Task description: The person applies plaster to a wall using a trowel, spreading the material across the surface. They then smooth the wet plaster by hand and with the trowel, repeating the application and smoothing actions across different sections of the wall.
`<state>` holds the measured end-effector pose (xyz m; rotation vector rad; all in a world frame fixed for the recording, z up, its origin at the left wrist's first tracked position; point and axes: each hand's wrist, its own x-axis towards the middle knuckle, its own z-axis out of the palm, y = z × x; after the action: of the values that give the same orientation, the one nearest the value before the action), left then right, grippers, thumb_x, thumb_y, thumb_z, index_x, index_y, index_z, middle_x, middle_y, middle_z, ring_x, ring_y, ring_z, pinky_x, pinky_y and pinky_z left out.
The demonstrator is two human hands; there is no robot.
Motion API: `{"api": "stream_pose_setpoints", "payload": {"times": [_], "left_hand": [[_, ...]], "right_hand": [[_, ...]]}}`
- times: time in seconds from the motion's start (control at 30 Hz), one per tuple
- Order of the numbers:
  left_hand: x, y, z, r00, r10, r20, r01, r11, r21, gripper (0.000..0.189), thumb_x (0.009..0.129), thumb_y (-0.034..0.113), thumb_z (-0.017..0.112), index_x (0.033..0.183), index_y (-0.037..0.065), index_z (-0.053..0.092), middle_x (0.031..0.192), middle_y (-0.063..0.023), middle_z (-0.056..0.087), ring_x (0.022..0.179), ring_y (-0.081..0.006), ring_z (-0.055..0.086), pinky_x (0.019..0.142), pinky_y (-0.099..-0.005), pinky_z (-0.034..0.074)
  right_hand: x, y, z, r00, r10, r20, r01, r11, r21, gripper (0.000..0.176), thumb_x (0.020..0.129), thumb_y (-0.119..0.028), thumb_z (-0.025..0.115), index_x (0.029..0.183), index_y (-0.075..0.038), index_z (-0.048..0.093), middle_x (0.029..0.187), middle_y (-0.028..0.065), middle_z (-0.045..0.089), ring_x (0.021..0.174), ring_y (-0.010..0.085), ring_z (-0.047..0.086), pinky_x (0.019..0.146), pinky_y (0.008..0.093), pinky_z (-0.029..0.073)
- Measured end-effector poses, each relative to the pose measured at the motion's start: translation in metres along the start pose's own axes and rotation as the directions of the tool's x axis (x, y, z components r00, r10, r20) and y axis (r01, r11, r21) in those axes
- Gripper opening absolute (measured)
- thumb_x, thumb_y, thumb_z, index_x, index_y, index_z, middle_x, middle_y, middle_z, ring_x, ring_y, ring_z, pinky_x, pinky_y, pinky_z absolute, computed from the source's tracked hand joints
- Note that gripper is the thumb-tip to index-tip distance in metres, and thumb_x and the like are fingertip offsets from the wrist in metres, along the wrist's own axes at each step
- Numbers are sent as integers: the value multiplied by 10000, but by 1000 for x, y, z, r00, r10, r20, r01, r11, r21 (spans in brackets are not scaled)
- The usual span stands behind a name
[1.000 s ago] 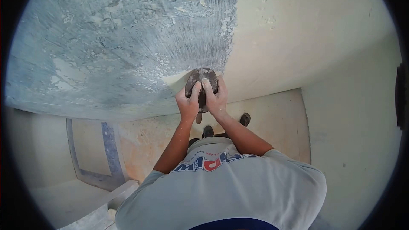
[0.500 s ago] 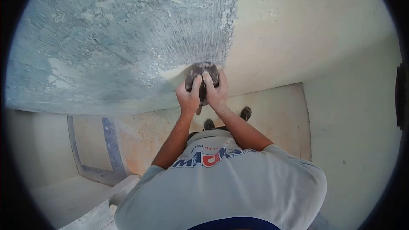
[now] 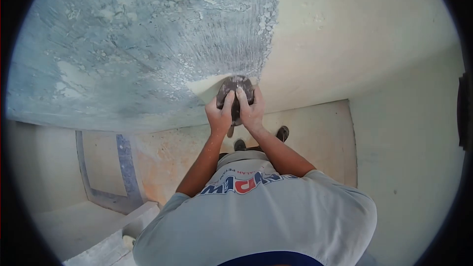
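My left hand (image 3: 219, 112) and my right hand (image 3: 252, 111) grip a dark, dusty rounded tool (image 3: 227, 86) from either side. Both thumbs lie along its top, close together, and the other fingers wrap under it. A short brown end (image 3: 230, 131) sticks out below, between my wrists. The tool is at the wall (image 3: 148, 44), near where its rough blue-grey surface meets a smooth cream part (image 3: 335, 44). Just left of the tool is a smooth pale patch (image 3: 204, 84). Its exact kind and its underside cannot be made out. Pale dust coats my fingers.
The floor (image 3: 310, 123) lies below the wall, with my shoes (image 3: 282, 133) on it. A plain pale wall (image 3: 404, 143) rises at the right. At lower left are a recessed panel with a blue-grey border (image 3: 129, 165) and a white ledge (image 3: 106, 251).
Both hands have shifted slightly downward with the tool, still gripping it. The whole view has shifted a little as well.
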<state>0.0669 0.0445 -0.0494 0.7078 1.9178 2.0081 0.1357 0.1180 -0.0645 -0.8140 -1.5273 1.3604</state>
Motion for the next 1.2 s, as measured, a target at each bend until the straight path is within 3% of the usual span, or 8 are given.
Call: {"api": "stream_pose_setpoints", "payload": {"times": [0.17,0.37,0.5,0.6,0.77,0.87,1.1,1.2], "left_hand": [[-7,-22,-2,999,-38,16,38,999,8,260,916,190,705,959,-66,699,810,-46,701,763,-73,590,687,-282,503],[2,-9,0,998,-32,46,32,999,-6,253,913,195,704,956,-55,703,796,-49,701,758,-68,586,679,-286,503],[-5,-13,8,998,54,-26,-54,998,-31,251,917,193,699,945,-56,700,798,-66,712,751,-72,591,674,-287,503],[8,17,9,995,-16,100,19,1000,-25,262,922,186,695,985,-69,701,840,-82,722,789,-78,614,708,-282,515],[-3,-3,17,999,44,17,-43,997,-70,268,909,202,713,973,-58,702,819,-86,730,760,-90,629,686,-299,516],[15,32,22,993,55,107,-52,998,-30,261,901,207,721,963,-47,708,829,-115,733,768,-91,636,699,-296,517],[-10,-15,13,992,-103,68,109,990,-85,257,919,190,698,998,-55,705,869,-55,718,797,-86,608,719,-286,508],[-7,-15,7,997,-60,41,63,994,-91,278,911,217,707,973,-54,714,807,-62,714,746,-94,618,677,-286,510]], "right_hand": [[-13,26,-4,1000,-1,-6,1,999,-35,190,950,-188,655,931,-9,593,790,62,607,726,116,542,653,302,470],[2,-14,-2,998,-57,-1,57,998,39,189,940,-184,660,920,-12,584,785,79,602,720,132,521,661,316,461],[0,0,-7,998,-65,1,65,994,-86,191,937,-182,660,911,-12,577,771,65,579,716,124,514,654,316,457],[13,-23,-10,998,-66,-20,67,996,56,204,939,-186,661,891,-9,571,776,58,588,715,123,512,645,318,455],[4,0,-12,996,-75,-44,74,997,-15,208,931,-186,669,885,-11,567,761,45,577,710,115,503,635,308,449],[21,-33,-17,988,-117,-99,117,993,-2,240,931,-192,672,848,-6,544,716,57,541,679,121,478,617,311,440],[-7,-2,-19,998,-32,-49,32,999,6,200,937,-180,669,905,-2,582,783,75,602,717,115,528,634,299,456],[-6,-7,-12,999,-31,14,31,1000,4,217,944,-207,675,915,-12,586,800,39,599,730,91,520,646,283,460]]}}
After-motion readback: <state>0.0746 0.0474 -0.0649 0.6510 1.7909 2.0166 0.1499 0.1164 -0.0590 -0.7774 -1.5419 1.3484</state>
